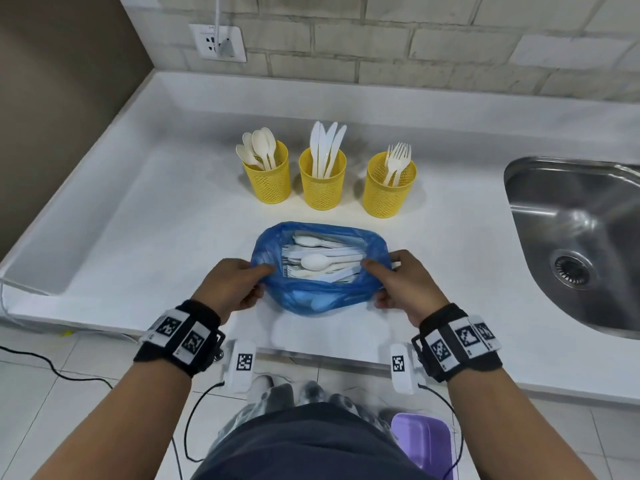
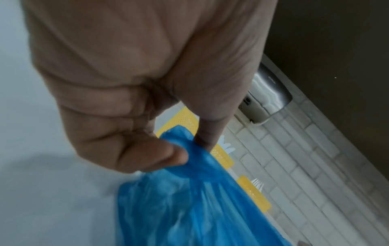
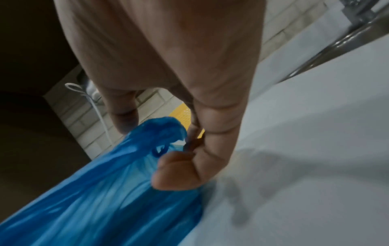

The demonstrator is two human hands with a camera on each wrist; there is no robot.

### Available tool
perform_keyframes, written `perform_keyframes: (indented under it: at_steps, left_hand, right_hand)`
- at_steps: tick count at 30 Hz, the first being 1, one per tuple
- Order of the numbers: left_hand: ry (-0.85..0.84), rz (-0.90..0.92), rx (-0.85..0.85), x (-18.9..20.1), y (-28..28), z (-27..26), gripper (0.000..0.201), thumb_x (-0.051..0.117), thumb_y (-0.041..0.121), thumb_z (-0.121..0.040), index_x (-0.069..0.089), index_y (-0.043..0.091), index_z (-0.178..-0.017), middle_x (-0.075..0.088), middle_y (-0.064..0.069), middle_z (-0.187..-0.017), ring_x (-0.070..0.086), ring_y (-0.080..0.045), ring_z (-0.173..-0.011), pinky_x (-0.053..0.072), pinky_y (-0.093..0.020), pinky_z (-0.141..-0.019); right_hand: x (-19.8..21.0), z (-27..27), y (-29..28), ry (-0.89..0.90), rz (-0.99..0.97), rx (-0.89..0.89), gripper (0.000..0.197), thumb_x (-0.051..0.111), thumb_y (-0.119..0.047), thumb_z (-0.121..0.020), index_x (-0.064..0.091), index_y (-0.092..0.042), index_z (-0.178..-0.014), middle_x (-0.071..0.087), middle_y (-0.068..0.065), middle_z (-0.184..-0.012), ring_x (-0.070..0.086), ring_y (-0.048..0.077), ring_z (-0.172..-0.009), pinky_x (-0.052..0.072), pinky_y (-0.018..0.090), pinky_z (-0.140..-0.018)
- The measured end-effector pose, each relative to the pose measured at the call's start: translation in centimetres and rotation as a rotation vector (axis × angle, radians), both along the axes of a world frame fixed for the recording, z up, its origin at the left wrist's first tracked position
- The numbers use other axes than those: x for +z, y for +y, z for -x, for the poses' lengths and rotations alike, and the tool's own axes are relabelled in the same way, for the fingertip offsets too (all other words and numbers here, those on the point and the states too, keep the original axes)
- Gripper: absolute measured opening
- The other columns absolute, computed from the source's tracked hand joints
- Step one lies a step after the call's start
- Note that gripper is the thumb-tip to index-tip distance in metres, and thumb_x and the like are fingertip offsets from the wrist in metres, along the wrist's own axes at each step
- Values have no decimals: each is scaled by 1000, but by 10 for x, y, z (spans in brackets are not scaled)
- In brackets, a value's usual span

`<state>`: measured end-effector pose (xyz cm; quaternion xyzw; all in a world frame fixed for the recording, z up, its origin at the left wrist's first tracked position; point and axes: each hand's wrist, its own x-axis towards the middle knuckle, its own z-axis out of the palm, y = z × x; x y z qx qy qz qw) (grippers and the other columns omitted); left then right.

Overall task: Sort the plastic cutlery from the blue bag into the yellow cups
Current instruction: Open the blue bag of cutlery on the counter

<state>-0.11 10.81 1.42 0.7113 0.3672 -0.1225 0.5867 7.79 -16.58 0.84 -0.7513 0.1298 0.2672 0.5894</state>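
A white stone counter (image 1: 145, 216) fills the middle of the frame. Three yellow perforated plastic cups stand in a row across its centre: the left cup (image 1: 268, 180) holds white plastic spoons (image 1: 259, 147), the middle cup (image 1: 322, 181) holds white plastic knives (image 1: 325, 143), the right cup (image 1: 389, 187) holds white plastic forks (image 1: 398, 161). Just below the row lies a blue thin plastic bag (image 1: 318, 296) with loose white plastic cutlery (image 1: 322, 259) inside. The left hand (image 1: 230, 289) grips the bag's left edge, the right hand (image 1: 407, 287) its right edge. A stainless steel sink (image 1: 581, 216) sits at the right of the frame; a white wall socket (image 1: 217, 43) is at the upper left.
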Motion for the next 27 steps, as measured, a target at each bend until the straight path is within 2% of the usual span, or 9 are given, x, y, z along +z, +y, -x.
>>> perform_keyframes:
  at_steps: [3, 6, 10, 13, 15, 19, 22, 24, 27]
  left_hand:
    - [-75, 122, 123, 0, -11, 8, 14, 68, 3, -94, 69, -10, -98, 67, -12, -71, 67, -15, -57, 59, -23, -57]
    - [-129, 392, 245, 1, -10, 11, 11, 57, -8, -92, 66, -2, -92, 69, -14, -89, 70, -26, -85, 64, -31, -75]
    - [-73, 869, 521, -1, -5, 12, 27, 36, -11, -95, 60, 1, -96, 73, -16, -85, 75, -26, -72, 63, -33, -59]
    - [-90, 963, 651, -7, -15, 13, 33, 32, -15, -90, 60, -2, -100, 73, -19, -82, 73, -27, -68, 62, -34, -54]
    - [-118, 983, 670, -9, -19, 14, 28, 36, -10, -91, 61, -3, -100, 73, -19, -84, 72, -29, -67, 63, -36, -57]
    - [-75, 619, 381, -9, -16, 18, 27, 63, 27, -92, 66, 9, -112, 71, -13, -101, 68, -29, -91, 61, -40, -81]
    - [-20, 187, 177, -10, -22, 25, 44, 77, 32, -87, 58, 18, -123, 67, -13, -106, 65, -23, -87, 61, -37, -72]
    - [-48, 122, 146, -14, -26, 30, 42, 78, 21, -88, 54, 18, -122, 66, -12, -97, 62, -21, -76, 61, -33, -66]
    - [-127, 115, 176, -16, -30, 34, 18, 67, 1, -91, 64, 1, -109, 70, -20, -89, 66, -22, -68, 61, -29, -64]
  right_hand:
    - [-3, 8, 5, -11, -136, -54, 20, 73, -8, -91, 58, -6, -104, 66, 18, -100, 69, 27, -71, 60, 37, -59]
    - [-7, 10, 9, 70, -375, -142, 15, 58, 13, -91, 61, 0, -100, 65, 21, -96, 69, 33, -81, 61, 52, -82]
    - [-20, 12, 9, 322, -767, -346, 43, 35, 24, -81, 63, -3, -99, 65, 18, -93, 63, 35, -89, 51, 54, -100]
    - [-28, 20, 12, 298, -877, -393, 47, 47, 16, -80, 63, 0, -121, 70, 20, -108, 67, 35, -96, 59, 50, -90]
    - [-31, 24, 13, 281, -889, -426, 38, 45, 10, -87, 65, -3, -117, 69, 17, -106, 68, 31, -89, 63, 43, -77]
    - [-23, 24, 3, 77, -513, -257, 17, 46, -6, -93, 62, -9, -97, 66, 14, -100, 66, 28, -87, 60, 44, -75]
    - [-17, 28, -2, -101, 31, 35, 29, 67, -35, -90, 56, -20, -112, 67, 11, -108, 71, 27, -88, 64, 43, -72]
    - [-16, 31, 2, -61, 62, 47, 42, 76, -33, -87, 53, -18, -118, 67, 13, -105, 71, 26, -78, 64, 40, -66]
    - [-22, 33, 9, 41, -165, -85, 33, 73, -3, -87, 55, -5, -116, 67, 26, -109, 72, 33, -78, 64, 53, -74]
